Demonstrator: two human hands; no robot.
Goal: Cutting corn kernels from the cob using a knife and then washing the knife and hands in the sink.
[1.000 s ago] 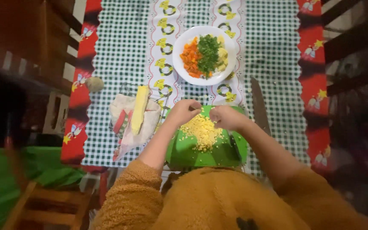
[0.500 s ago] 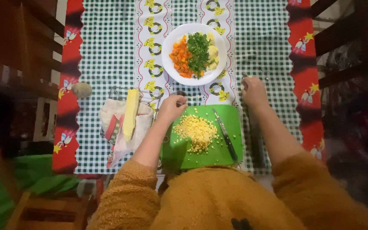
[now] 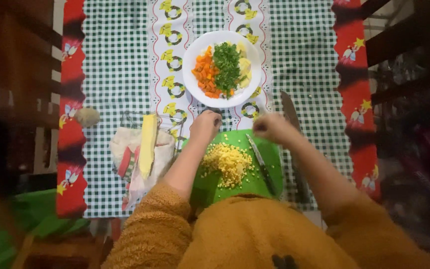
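Head view: the left hand [image 3: 206, 125] rests curled on the far left edge of the green board [image 3: 255, 180], holding nothing that shows. The right hand [image 3: 273, 128], blurred, hovers over the board's far right edge; its grip cannot be told. Corn kernels [image 3: 228, 162] lie heaped mid-board, a knife [image 3: 262, 164] just beside them. A plate [image 3: 193, 79] of chopped vegetables sits beyond, and a corn cob [image 3: 148, 144] lies left.

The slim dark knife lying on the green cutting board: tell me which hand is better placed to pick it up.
Right. The right hand hovers just beside the slim dark knife tip, while the left hand rests at the green cutting board far edge, across the yellow corn kernels.
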